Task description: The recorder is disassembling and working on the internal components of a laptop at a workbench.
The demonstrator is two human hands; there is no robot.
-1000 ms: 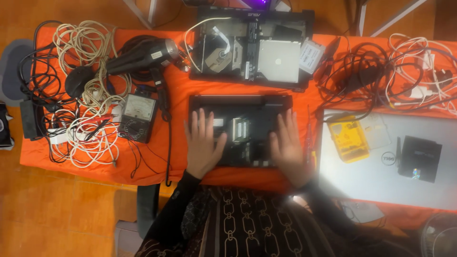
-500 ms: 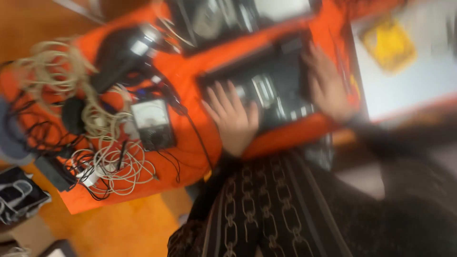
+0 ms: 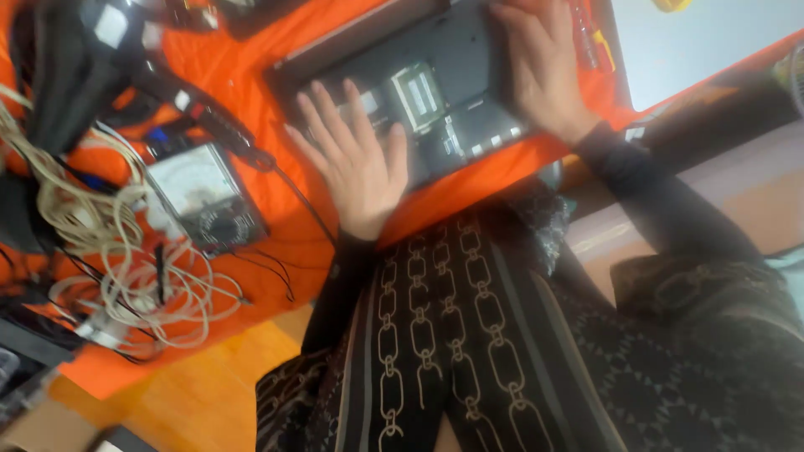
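Both hands flat, fingers spread: left hand [image 3: 356,163], right hand [image 3: 543,71] on open laptop [image 3: 419,92]. Risk: palm pressure or static on bare boards; meter [image 3: 205,197] leads could snag.

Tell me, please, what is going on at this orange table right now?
A person in a chain-patterned top has both hands flat on an upturned black laptop with its bottom compartments exposed. The left hand rests with fingers spread on its near left part; the right hand presses on its right side. Neither hand holds a tool. Beside the laptop on the orange tablecloth lie an analog multimeter and a tangle of pale cables.
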